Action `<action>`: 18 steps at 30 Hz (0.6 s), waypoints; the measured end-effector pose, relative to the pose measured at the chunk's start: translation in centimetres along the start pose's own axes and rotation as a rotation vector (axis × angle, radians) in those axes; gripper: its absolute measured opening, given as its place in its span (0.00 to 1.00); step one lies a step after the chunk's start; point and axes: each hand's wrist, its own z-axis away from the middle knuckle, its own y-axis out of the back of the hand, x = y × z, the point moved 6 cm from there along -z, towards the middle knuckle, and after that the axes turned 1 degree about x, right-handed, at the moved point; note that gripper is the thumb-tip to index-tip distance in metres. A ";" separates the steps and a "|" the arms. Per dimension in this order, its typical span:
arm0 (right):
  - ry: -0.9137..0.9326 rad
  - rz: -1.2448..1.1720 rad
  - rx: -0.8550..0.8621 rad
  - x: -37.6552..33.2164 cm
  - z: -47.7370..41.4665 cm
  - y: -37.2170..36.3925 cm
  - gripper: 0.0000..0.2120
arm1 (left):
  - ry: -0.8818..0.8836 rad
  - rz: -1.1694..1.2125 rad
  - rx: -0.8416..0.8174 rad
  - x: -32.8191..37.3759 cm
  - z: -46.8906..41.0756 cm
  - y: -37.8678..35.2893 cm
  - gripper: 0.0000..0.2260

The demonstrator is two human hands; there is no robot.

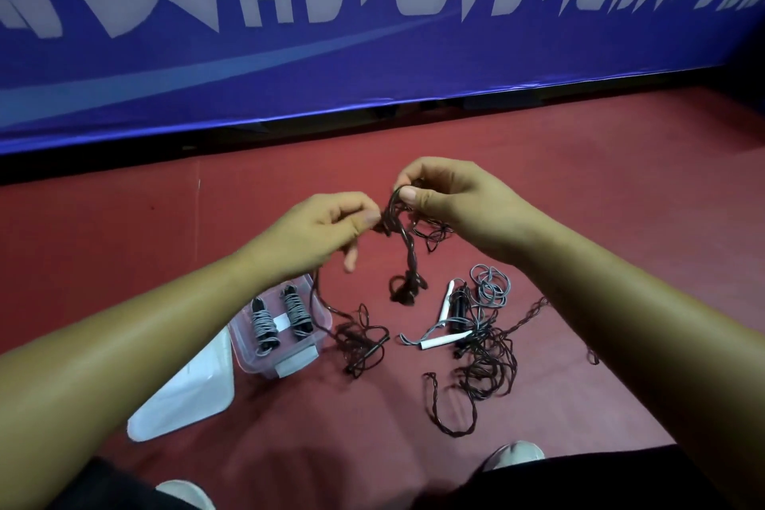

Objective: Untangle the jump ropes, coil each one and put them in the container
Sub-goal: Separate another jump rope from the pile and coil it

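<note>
The floor [124, 240] is red, the banner [372, 66] blue with white lettering; dark brown rope [414, 257], grey rope [490, 286], white handles [445, 342], clear container [321, 327], white lid [186, 393].

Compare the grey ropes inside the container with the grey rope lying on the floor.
The coiled grey ropes are wound tight around black handles; the loose grey rope sprawls in open loops by white handles. The coiled ones sit inside the container; the loose one lies on the red floor, its end running into the dark rope tangle. Both are thin grey cord.
</note>
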 end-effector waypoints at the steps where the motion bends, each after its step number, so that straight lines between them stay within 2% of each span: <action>1: 0.000 -0.037 0.036 0.1 0.1 0.2 0.03 | 0.027 0.041 0.032 0.0 0.1 0.4 0.10; 5: -0.029 -0.086 0.069 1.5 0.6 0.7 0.07 | 0.172 0.182 0.161 -1.8 0.8 1.7 0.10; 11: -0.008 0.377 -0.216 2.5 1.5 -0.6 0.05 | 0.470 0.508 0.445 -5.0 2.1 2.9 0.12; 13: -0.024 0.346 -0.235 2.4 1.7 -0.6 0.03 | 0.501 0.532 0.521 -5.3 2.5 3.8 0.11; 15: -0.018 0.266 -0.181 1.7 1.6 0.2 0.05 | 0.521 0.540 0.592 -5.5 2.7 4.7 0.11; 18: -0.019 0.002 -0.139 0.7 1.4 -0.1 0.10 | 0.535 0.531 0.648 -5.6 2.6 5.9 0.12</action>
